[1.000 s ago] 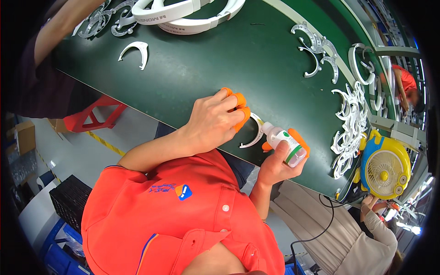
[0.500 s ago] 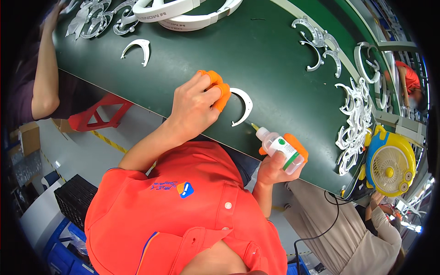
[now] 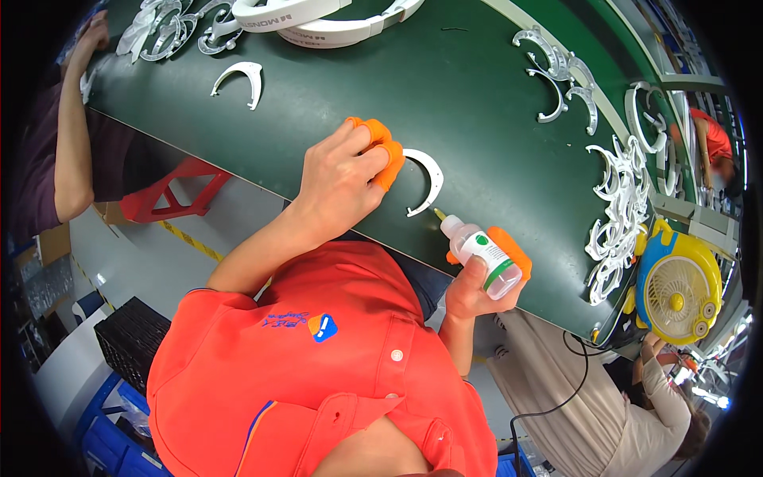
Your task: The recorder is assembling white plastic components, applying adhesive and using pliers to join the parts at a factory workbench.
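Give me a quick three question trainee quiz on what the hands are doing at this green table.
1. True or false: the left hand touches the curved white part.
2. What does the right hand hold? A) scissors B) small bottle C) brush
3. Fill in: the bottle's nozzle points toward the part's lower ____.

Key
1. True: its orange-capped fingertips press the part's upper end on the table.
2. B: the bottle.
3. End.

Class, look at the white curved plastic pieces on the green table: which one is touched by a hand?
The white arc at the near table edge, beside the bottle tip; the left hand touches it. The others lie untouched farther off.
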{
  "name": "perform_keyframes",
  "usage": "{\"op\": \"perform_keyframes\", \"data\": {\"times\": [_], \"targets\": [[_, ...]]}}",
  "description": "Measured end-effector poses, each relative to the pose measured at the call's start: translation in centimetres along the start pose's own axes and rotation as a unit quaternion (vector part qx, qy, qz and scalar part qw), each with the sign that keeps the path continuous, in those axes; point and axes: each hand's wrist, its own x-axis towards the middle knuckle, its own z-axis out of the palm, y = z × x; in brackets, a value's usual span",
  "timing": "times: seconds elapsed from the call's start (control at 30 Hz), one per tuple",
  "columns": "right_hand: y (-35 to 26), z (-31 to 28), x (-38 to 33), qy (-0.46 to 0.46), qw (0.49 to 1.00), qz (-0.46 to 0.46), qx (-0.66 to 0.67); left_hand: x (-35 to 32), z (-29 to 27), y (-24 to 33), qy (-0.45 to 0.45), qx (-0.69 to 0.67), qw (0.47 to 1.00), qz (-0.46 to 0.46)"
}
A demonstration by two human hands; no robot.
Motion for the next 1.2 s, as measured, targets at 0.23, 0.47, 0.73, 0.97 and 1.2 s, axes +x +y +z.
{"op": "perform_keyframes", "data": {"times": [0.23,0.47,0.73,0.97,1.2], "targets": [[-0.5,-0.3,0.1,-0.011,0.996,0.077,0.035,0.1,0.0,0.1,-0.002,-0.001,1.000,-0.005],[-0.8,0.5,1.6,0.017,0.985,0.172,0.002,0.4,-0.5,0.3,-0.011,-0.003,1.000,-0.021],[-0.9,-0.8,3.2,0.192,0.876,0.357,0.261,0.7,-6.6,-3.3,0.115,0.062,0.989,-0.069],[0.5,-2.9,4.3,0.149,0.866,0.350,0.326,0.0,-15.7,-12.7,0.164,0.290,0.891,-0.309],[1.4,-5.7,5.3,0.199,0.741,0.333,0.548,1.0,-15.0,-14.2,0.105,0.387,0.884,-0.240]]}}
